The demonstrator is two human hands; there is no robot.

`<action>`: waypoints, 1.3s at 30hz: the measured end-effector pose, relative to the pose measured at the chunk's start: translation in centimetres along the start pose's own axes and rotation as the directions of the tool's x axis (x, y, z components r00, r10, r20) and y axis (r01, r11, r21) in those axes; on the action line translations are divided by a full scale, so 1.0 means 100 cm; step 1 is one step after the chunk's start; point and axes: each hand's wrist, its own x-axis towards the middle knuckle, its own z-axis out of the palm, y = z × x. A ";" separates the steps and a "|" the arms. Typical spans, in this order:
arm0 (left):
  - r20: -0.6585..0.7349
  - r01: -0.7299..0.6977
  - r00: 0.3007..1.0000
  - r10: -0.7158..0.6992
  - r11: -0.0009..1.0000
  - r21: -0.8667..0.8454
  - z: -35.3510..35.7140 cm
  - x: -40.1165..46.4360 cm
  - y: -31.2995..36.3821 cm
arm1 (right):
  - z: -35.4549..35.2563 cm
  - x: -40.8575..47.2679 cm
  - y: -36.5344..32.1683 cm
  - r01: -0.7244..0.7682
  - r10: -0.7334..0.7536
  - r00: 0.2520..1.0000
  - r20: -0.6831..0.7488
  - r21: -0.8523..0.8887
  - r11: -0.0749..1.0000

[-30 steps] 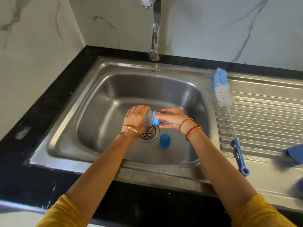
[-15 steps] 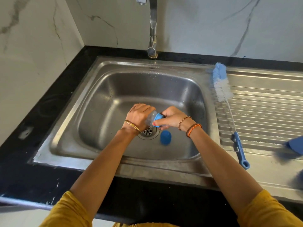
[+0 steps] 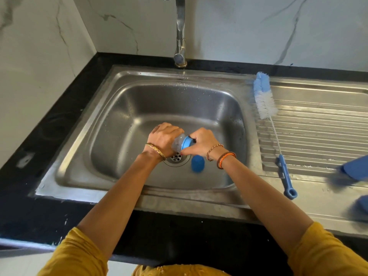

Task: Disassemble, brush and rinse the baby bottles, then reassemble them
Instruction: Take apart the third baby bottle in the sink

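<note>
Over the drain of the steel sink (image 3: 111, 108) I hold a small clear baby bottle (image 3: 177, 144) on its side. My left hand (image 3: 164, 139) grips the bottle's body. My right hand (image 3: 201, 143) is curled round its blue screw collar (image 3: 186, 143), and the teat end is hidden under those fingers. A blue bottle cap (image 3: 197, 163) stands on the sink floor just right of the drain (image 3: 176, 157). A blue and white bottle brush (image 3: 264, 100) lies on the draining board, its blue handle (image 3: 285, 177) pointing toward me.
The tap spout (image 3: 180, 58) hangs over the back of the basin with no water running. Ribbed draining board (image 3: 318, 124) fills the right side. Two blurred blue objects (image 3: 356, 170) sit at the right edge. Black countertop (image 3: 59, 116) and marble walls surround the sink.
Both hands have twisted against each other on the bottle and its collar, staying over the drain. The bottle has tilted a little. The cap and brush have not moved.
</note>
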 end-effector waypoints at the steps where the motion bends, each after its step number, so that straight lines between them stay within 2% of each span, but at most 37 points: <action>1: -0.083 -0.057 0.995 0.060 0.998 0.037 0.000 0.001 0.001 | -0.002 0.003 0.001 -0.081 0.076 0.996 0.055 0.099 0.992; 3: -0.215 -0.175 0.956 0.200 0.976 0.129 -0.002 0.003 0.002 | -0.006 0.005 0.001 -0.270 0.197 0.943 0.269 0.269 0.925; 5: -0.265 -0.243 0.921 0.285 0.953 0.178 -0.002 0.004 0.003 | -0.006 0.006 0.003 -0.317 0.193 0.903 0.384 0.294 0.901; 7: -0.255 -0.238 0.926 0.278 0.955 0.177 -0.003 0.004 0.004 | -0.002 0.004 0.004 -0.280 0.181 0.912 0.369 0.236 0.930; 11: -0.240 -0.226 0.937 0.254 0.964 0.140 -0.006 0.005 0.005 | 0.004 0.002 0.001 -0.180 0.169 0.961 0.220 0.029 0.983; 17: -0.225 -0.199 0.947 0.231 0.967 0.157 0.000 0.006 0.011 | 0.009 0.000 0.003 -0.135 0.158 0.983 0.095 -0.211 0.968; 19: -0.166 -0.195 0.962 0.218 0.970 0.146 0.001 0.008 0.012 | 0.011 -0.002 0.004 -0.113 0.132 0.990 0.055 -0.271 0.956; 20: -0.079 -0.160 0.982 0.170 0.980 0.118 0.000 0.010 0.012 | 0.011 -0.003 0.004 -0.083 0.099 0.995 0.027 -0.341 0.936; 21: 0.067 -0.066 0.996 0.059 0.992 0.108 -0.002 0.012 0.013 | 0.010 -0.004 0.004 -0.017 0.019 1.000 -0.001 -0.450 0.893; 22: 0.252 0.051 0.964 -0.090 0.986 0.157 -0.004 0.015 0.012 | 0.009 -0.004 0.003 0.065 -0.089 0.996 -0.013 -0.575 0.816; 23: 0.393 0.146 0.895 -0.213 0.970 0.194 -0.006 0.017 0.012 | 0.007 -0.004 0.001 0.142 -0.196 0.981 -0.005 -0.671 0.728; 24: 0.473 0.236 0.833 -0.289 0.957 0.169 -0.007 0.018 0.009 | 0.005 -0.003 0.000 0.180 -0.258 0.966 0.004 -0.725 0.665; 26: 0.498 0.397 0.797 -0.341 0.918 -0.005 -0.008 0.022 0.002 | -0.002 0.003 0.000 0.175 -0.295 0.955 -0.031 -0.745 0.644; 27: 0.482 0.436 0.803 -0.351 0.897 -0.074 -0.009 0.024 0.001 | -0.006 0.006 0.000 0.158 -0.281 0.959 -0.050 -0.724 0.671; 29: 0.448 0.447 0.816 -0.366 0.890 -0.088 -0.010 0.028 -0.001 | -0.016 0.011 -0.001 0.160 -0.207 0.978 -0.007 -0.610 0.776; 30: 0.430 0.451 0.814 -0.391 0.892 -0.042 -0.010 0.029 -0.001 | -0.020 0.013 0.000 0.162 -0.156 0.986 0.054 -0.488 0.857; 32: 0.387 0.452 0.812 -0.437 0.890 0.057 -0.005 0.026 0.000 | -0.028 0.011 0.001 0.079 -0.058 0.985 0.165 -0.122 0.989; 33: 0.367 0.451 0.818 -0.443 0.890 0.070 -0.002 0.023 -0.001 | -0.031 0.011 0.002 0.000 -0.013 0.984 0.179 0.070 0.998; 35: 0.325 0.435 0.840 -0.435 0.897 0.074 0.006 0.014 -0.002 | -0.031 0.011 0.005 -0.194 0.142 0.975 0.172 0.339 0.921; 37: 0.292 0.408 0.865 -0.409 0.911 0.067 0.009 0.007 -0.002 | -0.027 0.010 0.006 -0.391 0.304 0.917 0.258 0.431 0.813; 39: 0.280 0.361 0.889 -0.361 0.931 0.052 0.012 0.004 -0.003 | -0.019 0.007 0.007 -0.478 0.343 0.872 0.350 0.455 0.751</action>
